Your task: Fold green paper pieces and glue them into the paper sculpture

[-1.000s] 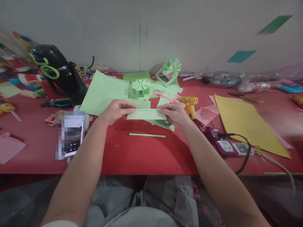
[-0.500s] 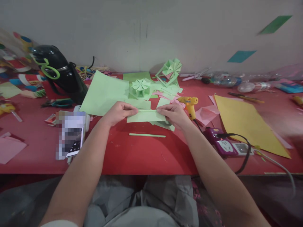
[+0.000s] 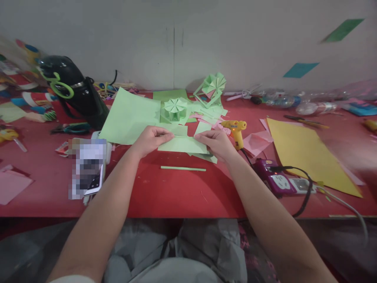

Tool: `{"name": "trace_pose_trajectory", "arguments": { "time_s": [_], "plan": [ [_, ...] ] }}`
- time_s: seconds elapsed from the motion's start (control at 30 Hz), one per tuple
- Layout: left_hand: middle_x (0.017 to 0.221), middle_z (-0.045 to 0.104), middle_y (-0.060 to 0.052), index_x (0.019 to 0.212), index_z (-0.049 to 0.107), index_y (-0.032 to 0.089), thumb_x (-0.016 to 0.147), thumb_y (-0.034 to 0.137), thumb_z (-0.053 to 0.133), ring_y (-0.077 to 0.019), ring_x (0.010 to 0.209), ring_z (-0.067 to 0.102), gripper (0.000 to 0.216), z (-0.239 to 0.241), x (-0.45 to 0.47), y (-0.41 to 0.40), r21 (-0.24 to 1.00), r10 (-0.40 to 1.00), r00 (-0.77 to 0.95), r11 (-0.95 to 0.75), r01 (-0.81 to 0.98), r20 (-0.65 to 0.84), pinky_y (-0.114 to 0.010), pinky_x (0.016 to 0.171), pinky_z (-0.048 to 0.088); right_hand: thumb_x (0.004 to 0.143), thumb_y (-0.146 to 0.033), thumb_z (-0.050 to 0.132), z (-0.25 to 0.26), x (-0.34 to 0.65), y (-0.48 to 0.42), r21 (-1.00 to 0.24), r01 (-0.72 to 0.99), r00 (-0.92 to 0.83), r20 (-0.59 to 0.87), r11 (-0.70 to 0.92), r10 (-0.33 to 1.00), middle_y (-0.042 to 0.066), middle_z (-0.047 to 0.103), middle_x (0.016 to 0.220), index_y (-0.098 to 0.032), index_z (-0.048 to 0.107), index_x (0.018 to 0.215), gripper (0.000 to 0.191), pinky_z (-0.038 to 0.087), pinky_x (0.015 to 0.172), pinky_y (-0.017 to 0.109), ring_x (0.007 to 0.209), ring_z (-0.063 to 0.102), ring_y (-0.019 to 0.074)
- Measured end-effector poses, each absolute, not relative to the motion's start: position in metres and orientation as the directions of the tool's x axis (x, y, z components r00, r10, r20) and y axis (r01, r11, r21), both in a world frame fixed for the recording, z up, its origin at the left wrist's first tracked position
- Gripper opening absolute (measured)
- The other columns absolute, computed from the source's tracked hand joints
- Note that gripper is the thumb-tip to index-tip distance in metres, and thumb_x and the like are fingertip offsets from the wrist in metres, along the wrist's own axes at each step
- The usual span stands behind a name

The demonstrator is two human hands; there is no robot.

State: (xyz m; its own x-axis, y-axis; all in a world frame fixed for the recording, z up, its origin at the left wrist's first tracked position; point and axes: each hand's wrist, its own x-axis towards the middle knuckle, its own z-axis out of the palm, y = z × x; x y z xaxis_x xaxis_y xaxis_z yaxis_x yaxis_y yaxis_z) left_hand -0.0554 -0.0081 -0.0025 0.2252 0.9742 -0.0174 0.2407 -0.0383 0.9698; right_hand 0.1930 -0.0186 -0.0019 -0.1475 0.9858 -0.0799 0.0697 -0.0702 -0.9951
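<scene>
My left hand (image 3: 150,139) and my right hand (image 3: 216,143) each pinch one end of a light green paper strip (image 3: 182,144) just above the red table (image 3: 165,188). The strip's far edge is rolled over between my fingertips. A thin rolled green paper stick (image 3: 183,168) lies on the table a little nearer to me. Behind the strip sit a large green sheet (image 3: 129,116), a pleated green paper rosette on a folded base (image 3: 174,109) and a second green rosette in a frame (image 3: 212,87).
A yellow glue gun (image 3: 235,131) stands right of my right hand, its cord running to a purple power strip (image 3: 278,181). A big yellow sheet (image 3: 309,155), pink paper (image 3: 256,142), a blurred-out phone (image 3: 86,167), scissors (image 3: 72,128) and a black bag (image 3: 75,90) also lie about.
Both hands have kept their pinch on the strip. My left fingers have crept slightly right along its far edge, and the rolled edge looks tighter.
</scene>
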Motion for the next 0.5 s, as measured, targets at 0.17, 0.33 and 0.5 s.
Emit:
{"name": "trace_pose_trajectory", "arguments": {
  "time_s": [0.17, 0.33, 0.5],
  "plan": [
    [0.086, 0.076, -0.005, 0.085, 0.078, 0.019, 0.071, 0.052, 0.078, -0.0184, 0.077, 0.067, 0.036, -0.0025, -0.0557, -0.0085, 0.968, 0.974, 0.225, -0.023, 0.25, -0.035, -0.028, 0.07, 0.051, 0.06, -0.048, 0.085, -0.0033, 0.1939, -0.0175, -0.996, 0.04, -0.169, -0.086, -0.08, 0.982, 0.0, 0.06, 0.058, -0.015, 0.078, 0.079, 0.039, 0.032, 0.042, 0.023, 0.047, 0.044, 0.0066],
    [0.087, 0.077, -0.006, 0.086, 0.079, 0.02, 0.069, 0.051, 0.08, -0.0199, 0.079, 0.068, 0.035, 0.0006, -0.059, -0.008, 0.971, 0.964, 0.263, -0.025, 0.239, -0.04, -0.029, 0.072, 0.052, 0.056, -0.048, 0.087, -0.0023, 0.1941, -0.017, -0.994, 0.007, -0.187, -0.11, -0.111, 0.976, 0.003, 0.065, 0.065, -0.016, 0.077, 0.078, 0.04, 0.039, 0.046, 0.025, 0.054, 0.052, 0.0099],
    [0.088, 0.077, -0.005, 0.089, 0.08, 0.022, 0.071, 0.05, 0.079, -0.0204, 0.08, 0.068, 0.034, 0.0064, -0.0643, -0.0092, 0.955, 0.951, 0.302, -0.026, 0.297, -0.068, -0.029, 0.072, 0.052, 0.058, -0.049, 0.086, 0.0039, 0.1933, -0.0199, -0.992, 0.06, -0.193, -0.122, -0.112, 0.974, -0.001, 0.057, 0.056, -0.015, 0.077, 0.078, 0.041, 0.032, 0.043, 0.024, 0.049, 0.042, 0.007]
  ]
}}
